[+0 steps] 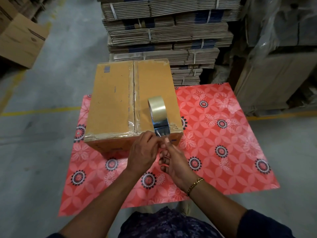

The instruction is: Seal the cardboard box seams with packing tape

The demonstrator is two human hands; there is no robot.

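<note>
Both hands, left hand (pixel 143 152) and right hand (pixel 173 158), pinch the tape end beside the tape roll (pixel 158 112) standing on the box (pixel 113 100).

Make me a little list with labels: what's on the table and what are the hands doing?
box: cardboard box on the flowery red tablecloth
middle seam: already taped
tape roll: standing on edge on the box's top, right of the seam
left hand: pinching the loose tape end at the box's near edge
right hand: pinching it too
behind: flat cardboard stacks
</note>
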